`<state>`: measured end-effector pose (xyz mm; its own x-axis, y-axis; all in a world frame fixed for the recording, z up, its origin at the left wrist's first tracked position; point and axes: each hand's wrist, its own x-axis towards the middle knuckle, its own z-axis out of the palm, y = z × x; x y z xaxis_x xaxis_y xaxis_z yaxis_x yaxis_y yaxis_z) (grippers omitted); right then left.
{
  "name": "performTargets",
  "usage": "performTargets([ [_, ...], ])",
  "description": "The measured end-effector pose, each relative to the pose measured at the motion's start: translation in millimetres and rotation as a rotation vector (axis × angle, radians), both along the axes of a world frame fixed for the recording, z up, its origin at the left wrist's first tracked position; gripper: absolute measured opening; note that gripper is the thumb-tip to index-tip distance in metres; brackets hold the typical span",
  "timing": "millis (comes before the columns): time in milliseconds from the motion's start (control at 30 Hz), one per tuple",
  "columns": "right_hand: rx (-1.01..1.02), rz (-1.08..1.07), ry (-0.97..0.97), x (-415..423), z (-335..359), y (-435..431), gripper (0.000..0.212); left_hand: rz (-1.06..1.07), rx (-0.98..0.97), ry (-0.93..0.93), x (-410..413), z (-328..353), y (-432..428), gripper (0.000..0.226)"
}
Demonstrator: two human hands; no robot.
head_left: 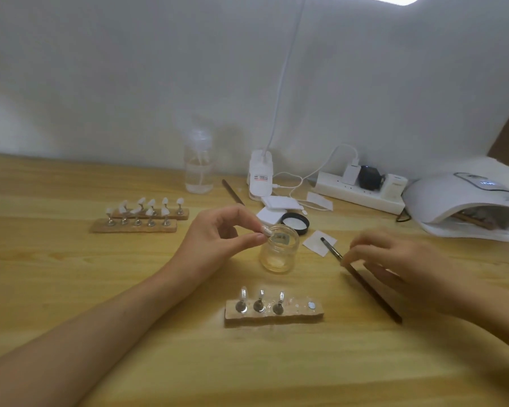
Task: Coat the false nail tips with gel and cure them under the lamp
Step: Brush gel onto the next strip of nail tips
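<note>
Head view: our left hand [218, 233] pinches a nail tip [265, 230] over the open gel jar [279, 251] for coating; our right hand [394, 259] grasps the brush [370, 290], presumably to load it.

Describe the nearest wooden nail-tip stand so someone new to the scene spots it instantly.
Start at the light wooden tabletop and find the small clear glass jar; the short wooden strip stand lies in front of it, closest to the camera. Unlike the two wooden strips at back left, crowded with white tips, it carries only three metal holders, all toward its left end.
</note>
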<state>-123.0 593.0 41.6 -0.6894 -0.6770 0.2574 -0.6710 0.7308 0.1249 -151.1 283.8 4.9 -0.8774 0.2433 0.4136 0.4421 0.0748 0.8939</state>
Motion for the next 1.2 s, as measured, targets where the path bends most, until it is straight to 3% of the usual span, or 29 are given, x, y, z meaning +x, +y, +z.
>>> performTargets([
  [167, -0.492, 0.025, -0.249, -7.5, 13.2, -47.2, 0.028, -0.041, 0.020, -0.010, 2.5, 1.6, 0.4, 0.015],
  [333, -0.797, 0.079, -0.458, -9.3, 12.1, -97.6, 0.019, -0.158, 0.059, -0.045, 3.4, 4.3, -0.1, 0.013],
  [467, -0.826, 0.081, -0.553, -9.8, 11.6, -110.0, 0.017, -0.185, 0.071, -0.090, 2.3, 3.7, -2.0, 0.026],
  [667, -0.897, 0.005, -0.613, -5.7, 10.0, -114.4, 0.008, -0.232, 0.095, -0.074, 4.8, 5.2, -1.6, 0.022],
  [800, -0.956, -0.084, -0.694, 3.7, -0.6, -95.9, 0.007, -0.134, 0.050, -0.066, 1.9, 3.6, -2.4, 0.026],
  [933, -0.882, -0.173, -0.686, 20.9, -13.1, -68.9, 0.009, -0.005, -0.005, -0.094, -2.3, 0.0, -2.4, 0.038],
  [1200, -0.816, -0.180, -0.697, 33.9, -19.1, -60.2, 0.009, 0.008, -0.042, -0.103, -1.6, -1.3, -0.3, 0.039],
])
